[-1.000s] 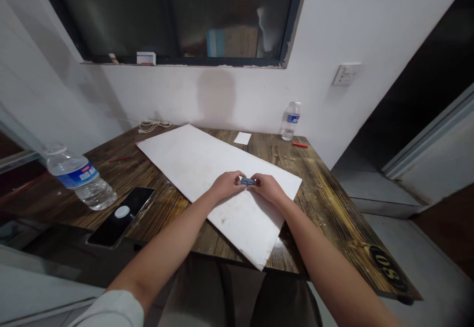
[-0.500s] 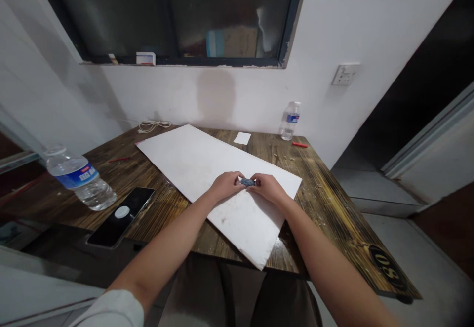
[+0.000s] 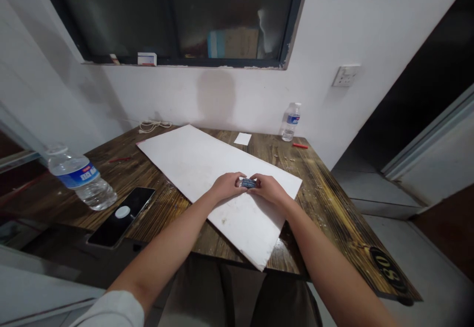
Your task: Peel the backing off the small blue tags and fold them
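Note:
A small blue-grey piece with a ridged surface [image 3: 248, 183] is held over the white board [image 3: 177, 151]; its exact kind cannot be made out. My left hand [image 3: 227, 185] pinches its left end between thumb and fingers. On the other end, the thumb and fingers of my right hand [image 3: 269, 187] are closed. Both hands rest on or just above the board, which lies at a slant on the wooden table [image 3: 318, 203]. My fingers hide the two ends of the piece.
At the left stand a large water bottle [image 3: 83, 179] and a black phone [image 3: 111, 228] bearing a white round lid [image 3: 122, 212]. Toward the wall are a white cable [image 3: 153, 126], a paper square [image 3: 243, 139], a smaller bottle [image 3: 291, 122] and a red pen-like stick [image 3: 300, 145].
Both hands keep their hold on the ridged piece. Its ridged face shows a little more between the fingers now, as if turned slightly; the rest stays in place.

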A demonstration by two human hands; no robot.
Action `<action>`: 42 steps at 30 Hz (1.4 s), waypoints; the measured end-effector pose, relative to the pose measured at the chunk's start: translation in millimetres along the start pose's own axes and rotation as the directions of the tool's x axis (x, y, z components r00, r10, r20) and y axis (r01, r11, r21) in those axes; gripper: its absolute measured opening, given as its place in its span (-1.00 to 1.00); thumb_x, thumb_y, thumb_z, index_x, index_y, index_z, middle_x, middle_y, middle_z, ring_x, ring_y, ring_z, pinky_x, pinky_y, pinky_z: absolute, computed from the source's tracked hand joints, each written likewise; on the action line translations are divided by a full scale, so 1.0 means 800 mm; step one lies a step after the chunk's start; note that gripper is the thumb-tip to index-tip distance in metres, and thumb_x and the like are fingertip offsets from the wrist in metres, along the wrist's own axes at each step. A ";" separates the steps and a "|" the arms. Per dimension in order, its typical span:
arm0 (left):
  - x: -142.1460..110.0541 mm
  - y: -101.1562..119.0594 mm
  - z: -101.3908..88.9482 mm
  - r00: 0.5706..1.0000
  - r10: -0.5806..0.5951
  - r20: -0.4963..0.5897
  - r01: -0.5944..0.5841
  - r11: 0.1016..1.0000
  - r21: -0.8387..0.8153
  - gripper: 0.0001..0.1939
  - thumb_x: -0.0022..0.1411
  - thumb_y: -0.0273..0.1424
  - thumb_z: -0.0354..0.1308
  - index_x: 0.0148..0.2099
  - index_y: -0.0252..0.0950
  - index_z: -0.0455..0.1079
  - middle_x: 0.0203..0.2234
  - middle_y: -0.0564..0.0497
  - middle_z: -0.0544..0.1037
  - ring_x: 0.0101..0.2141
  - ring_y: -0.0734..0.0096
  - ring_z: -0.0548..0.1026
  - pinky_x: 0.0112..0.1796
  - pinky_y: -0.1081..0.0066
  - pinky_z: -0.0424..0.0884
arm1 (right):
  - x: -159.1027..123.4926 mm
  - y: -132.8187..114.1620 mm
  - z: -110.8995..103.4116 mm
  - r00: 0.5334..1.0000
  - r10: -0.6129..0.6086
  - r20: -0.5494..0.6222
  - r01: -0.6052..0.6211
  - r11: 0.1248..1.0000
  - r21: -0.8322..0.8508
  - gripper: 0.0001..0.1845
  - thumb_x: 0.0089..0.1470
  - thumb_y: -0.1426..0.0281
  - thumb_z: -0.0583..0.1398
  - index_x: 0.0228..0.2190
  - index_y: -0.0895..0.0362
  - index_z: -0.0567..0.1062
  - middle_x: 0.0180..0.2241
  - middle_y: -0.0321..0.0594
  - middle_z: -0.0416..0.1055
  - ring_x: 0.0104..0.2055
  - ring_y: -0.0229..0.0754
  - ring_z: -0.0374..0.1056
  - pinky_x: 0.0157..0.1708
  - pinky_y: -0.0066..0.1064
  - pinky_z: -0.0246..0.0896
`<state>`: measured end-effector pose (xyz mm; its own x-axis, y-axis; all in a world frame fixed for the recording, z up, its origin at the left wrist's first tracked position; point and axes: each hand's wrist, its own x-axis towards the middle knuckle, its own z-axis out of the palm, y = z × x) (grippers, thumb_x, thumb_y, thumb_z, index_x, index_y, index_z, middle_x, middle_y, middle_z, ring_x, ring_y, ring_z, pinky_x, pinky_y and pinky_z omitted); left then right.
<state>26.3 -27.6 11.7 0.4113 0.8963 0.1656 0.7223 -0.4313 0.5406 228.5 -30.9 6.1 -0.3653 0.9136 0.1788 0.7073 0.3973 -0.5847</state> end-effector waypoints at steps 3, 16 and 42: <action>0.000 0.000 -0.001 1.000 0.002 0.002 -0.002 1.000 -0.010 -0.56 0.00 -0.29 0.23 -0.02 -0.20 0.44 -0.44 0.08 0.51 -0.42 0.39 0.43 -0.42 0.45 0.22 | 0.001 0.002 -0.001 1.000 0.009 0.005 -0.009 1.000 0.025 -0.65 -0.13 0.27 0.34 -0.23 0.03 0.51 -0.47 -0.33 0.43 -0.42 -0.23 0.30 -0.42 -0.46 0.04; 0.005 0.002 -0.001 0.988 0.012 -0.156 -0.046 0.974 -0.221 -0.79 0.13 -0.26 0.15 -0.32 -0.29 0.49 -0.45 0.04 0.48 -0.42 0.44 0.37 -0.40 0.45 0.24 | 0.007 0.000 -0.005 0.993 0.083 -0.084 -0.049 0.936 0.348 -0.79 -0.09 0.23 0.25 -0.52 0.13 0.50 -0.55 -0.31 0.38 -0.48 -0.27 0.21 -0.47 -0.46 0.01; 0.006 0.012 0.010 0.996 -0.045 0.077 0.085 0.720 -0.689 -0.65 0.22 -0.16 0.12 -0.23 -0.38 0.46 -0.38 -0.15 0.56 -0.37 0.39 0.48 -0.28 0.35 0.39 | 0.015 -0.012 0.016 0.966 0.132 -0.221 0.065 0.705 0.706 -0.50 -0.27 0.09 0.37 -0.33 0.10 0.39 -0.55 -0.41 0.23 -0.53 -0.30 0.19 -0.49 -0.44 0.10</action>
<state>40.1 -28.2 11.2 0.4199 0.9042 0.0776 0.1719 -0.1632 0.9715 209.4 -25.2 3.7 -0.1256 0.9546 0.2701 0.0472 0.2777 -0.9595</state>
